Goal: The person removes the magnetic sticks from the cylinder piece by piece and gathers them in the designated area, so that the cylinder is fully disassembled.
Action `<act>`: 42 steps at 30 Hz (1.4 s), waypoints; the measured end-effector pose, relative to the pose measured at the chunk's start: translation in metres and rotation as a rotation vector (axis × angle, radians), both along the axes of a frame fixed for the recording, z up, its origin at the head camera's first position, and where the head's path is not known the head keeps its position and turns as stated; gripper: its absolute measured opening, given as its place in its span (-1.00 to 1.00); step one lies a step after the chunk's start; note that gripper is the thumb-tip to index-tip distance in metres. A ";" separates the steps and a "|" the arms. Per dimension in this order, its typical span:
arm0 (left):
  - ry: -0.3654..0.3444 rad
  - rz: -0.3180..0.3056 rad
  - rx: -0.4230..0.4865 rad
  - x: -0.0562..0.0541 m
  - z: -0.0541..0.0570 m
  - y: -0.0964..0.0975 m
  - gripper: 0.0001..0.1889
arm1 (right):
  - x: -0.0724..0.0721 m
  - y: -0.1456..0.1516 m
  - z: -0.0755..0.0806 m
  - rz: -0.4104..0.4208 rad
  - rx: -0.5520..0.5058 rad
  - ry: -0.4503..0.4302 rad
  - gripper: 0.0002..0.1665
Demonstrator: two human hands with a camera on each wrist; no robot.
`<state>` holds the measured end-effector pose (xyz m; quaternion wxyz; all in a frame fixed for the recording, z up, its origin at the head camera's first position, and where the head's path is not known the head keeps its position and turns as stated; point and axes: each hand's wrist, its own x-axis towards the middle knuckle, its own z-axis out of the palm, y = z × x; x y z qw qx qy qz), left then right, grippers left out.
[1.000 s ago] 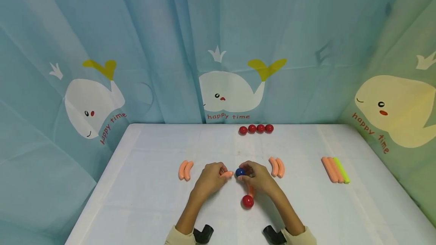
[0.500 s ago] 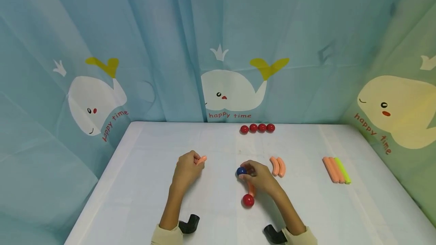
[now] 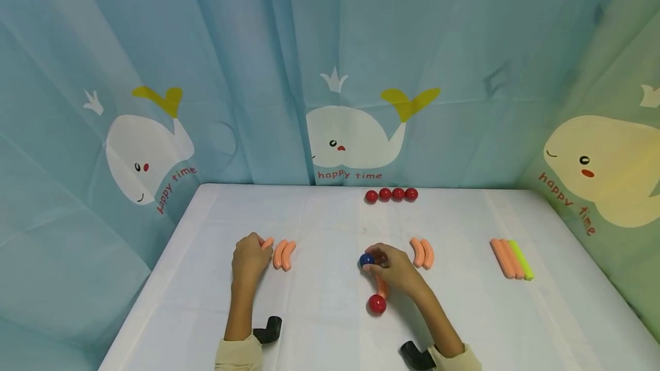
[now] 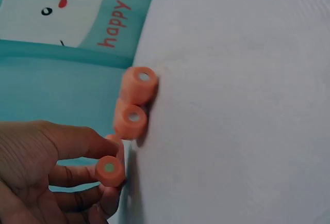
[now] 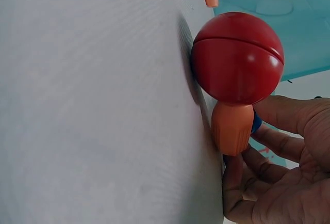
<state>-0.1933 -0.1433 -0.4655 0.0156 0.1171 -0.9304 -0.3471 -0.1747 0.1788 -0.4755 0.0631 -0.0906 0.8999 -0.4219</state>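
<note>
Pinched in my left hand (image 3: 250,259) is a short orange curved rod (image 4: 110,172), seen end-on in the left wrist view with a greenish spot at its centre. Just right of that hand, two orange curved rods (image 3: 284,255) lie side by side on the table. My right hand (image 3: 394,268) holds a blue ball (image 3: 366,260) between thumb and fingers. Below the ball, partly hidden by the hand, an orange curved rod (image 3: 382,286) runs to a red ball (image 3: 377,304), which touches the rod's near end. In the right wrist view the red ball (image 5: 238,59) hides much of the rod.
Several red balls (image 3: 392,194) line up at the white table's back edge. Another pair of orange curved rods (image 3: 421,253) lies right of my right hand. Farther right are two straight orange rods and a lime-green rod (image 3: 521,259). A whale-print curtain (image 3: 247,102) surrounds the table.
My left hand has moved left from beside the blue ball, past the left pair of curved rods, with its orange rod still held. The right hand keeps its place on the blue ball.
</note>
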 end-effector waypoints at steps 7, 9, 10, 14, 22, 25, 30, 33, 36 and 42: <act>0.009 0.007 0.026 0.000 -0.006 0.000 -0.76 | 0.002 -0.001 0.002 0.009 -0.001 0.012 -0.68; 0.014 0.005 0.039 0.000 -0.006 0.001 -0.73 | 0.002 -0.001 0.002 0.011 -0.001 0.013 -0.68; 0.016 0.003 0.045 0.000 -0.007 0.001 -0.73 | 0.002 -0.001 0.003 0.011 -0.002 0.013 -0.68; 0.024 -0.008 0.046 -0.001 -0.007 0.003 -0.74 | 0.002 0.000 0.002 0.009 -0.003 0.010 -0.67; 0.024 -0.020 0.023 -0.001 -0.007 0.005 -0.76 | 0.003 0.000 0.002 0.001 -0.009 0.001 -0.67; 0.021 -0.016 0.011 -0.001 -0.006 0.005 -0.76 | 0.003 0.000 0.002 -0.001 -0.006 0.001 -0.67; 0.035 -0.008 -0.015 -0.002 -0.002 0.007 -0.75 | 0.003 0.000 0.002 -0.005 -0.003 0.003 -0.67; 0.092 -0.023 -0.032 -0.002 0.003 0.012 -0.77 | 0.003 0.001 0.001 -0.010 -0.007 -0.002 -0.66; 0.196 -0.076 -0.026 0.000 0.007 0.021 -0.80 | 0.003 0.000 0.001 -0.016 -0.011 -0.010 -0.65; 0.344 -0.292 0.025 0.002 0.012 0.054 -0.87 | 0.005 0.000 0.005 -0.030 0.010 -0.028 -0.61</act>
